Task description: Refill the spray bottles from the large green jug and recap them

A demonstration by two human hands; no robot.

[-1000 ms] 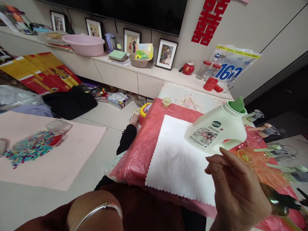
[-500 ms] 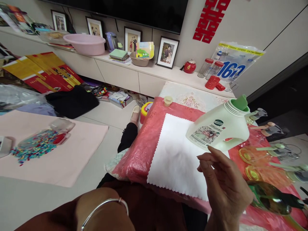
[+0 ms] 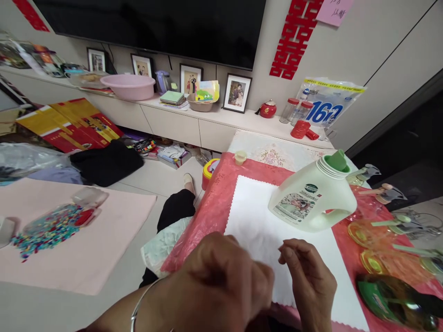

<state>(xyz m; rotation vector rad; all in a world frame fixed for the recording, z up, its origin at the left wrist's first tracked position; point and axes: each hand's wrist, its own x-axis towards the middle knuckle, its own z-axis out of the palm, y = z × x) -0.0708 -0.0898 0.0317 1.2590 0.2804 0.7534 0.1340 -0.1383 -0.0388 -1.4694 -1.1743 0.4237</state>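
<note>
My left hand (image 3: pixel 226 281), with a silver bangle at its wrist, hovers close to the camera over the near edge of the white cloth. It is blurred, its fingers curled inward; anything inside them is hidden. To its right, my right hand (image 3: pixel 309 279) has thumb and fingertips pinched together above the scalloped white cloth (image 3: pixel 254 203); I cannot make out what they hold, if anything. Just beyond that hand, a pale green detergent bottle (image 3: pixel 311 198) stands on the cloth without touching it. In the bottle's mouth sits a green scoop-like piece (image 3: pixel 337 160).
Red plastic sheeting (image 3: pixel 221 193) covers the table, with a small pale cup (image 3: pixel 240 157) at its far left. Orange-tinted bottles (image 3: pixel 384 263) and a dark green bottle (image 3: pixel 391 295) lie along the right. Colourful small pieces (image 3: pixel 51 230) are spilled on a pink mat (image 3: pixel 114 230) at left.
My left hand has risen into view over the cloth, where only the forearm showed before. My right hand sits slightly lower in view, its fingers more curled. The camera view has tilted up.
</note>
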